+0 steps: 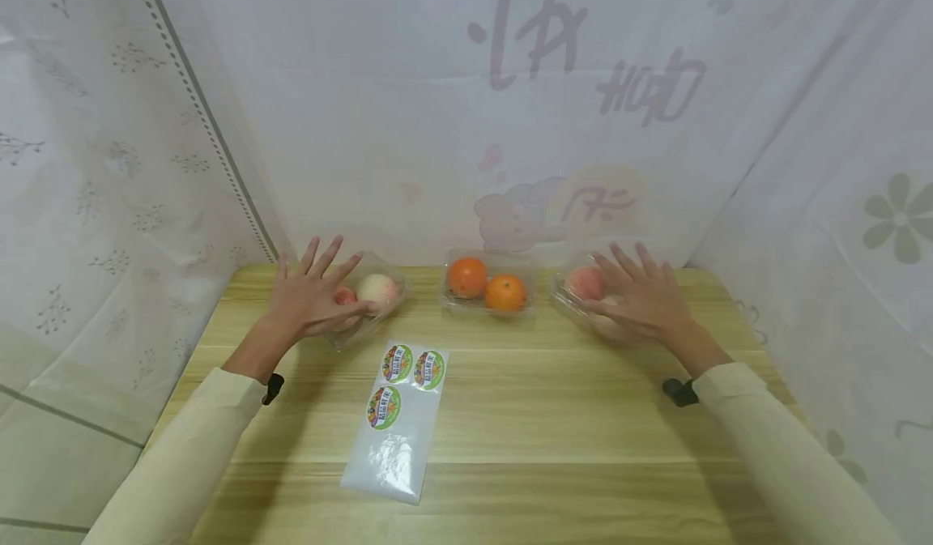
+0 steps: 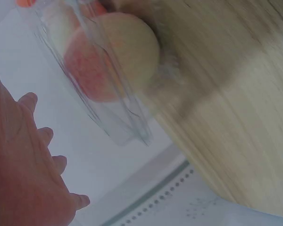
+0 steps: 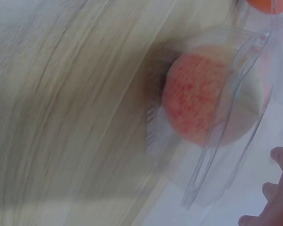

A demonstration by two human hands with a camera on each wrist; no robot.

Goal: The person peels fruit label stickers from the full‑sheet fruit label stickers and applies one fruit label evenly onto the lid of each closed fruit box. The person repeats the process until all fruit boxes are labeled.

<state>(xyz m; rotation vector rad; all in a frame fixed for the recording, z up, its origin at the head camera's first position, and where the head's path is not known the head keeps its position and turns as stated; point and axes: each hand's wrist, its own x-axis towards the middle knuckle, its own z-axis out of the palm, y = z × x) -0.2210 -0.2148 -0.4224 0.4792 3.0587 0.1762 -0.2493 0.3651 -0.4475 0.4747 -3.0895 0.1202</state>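
My left hand (image 1: pixel 304 295), fingers spread, lies over a clear plastic box (image 2: pixel 127 125) on the left of the table. Inside that box are peaches, a pale one (image 1: pixel 379 290) and a redder one (image 1: pixel 345 295) partly covered by the hand. On the right, my right hand (image 1: pixel 647 300) is spread the same way over another clear box (image 3: pixel 203 179). A pink peach (image 1: pixel 585 283) shows beside its thumb; the rest of that box is mostly hidden. Both wrist views show fingers extended beside the boxes, gripping nothing.
Between the hands stands a third clear box (image 1: pixel 490 312) with two orange fruits (image 1: pixel 467 277). A sheet (image 1: pixel 389 464) with three round fruit stickers (image 1: pixel 397 364) lies nearer me on the wooden table (image 1: pixel 554 423). Printed cloth (image 1: pixel 379 124) hangs right behind the table's far edge.
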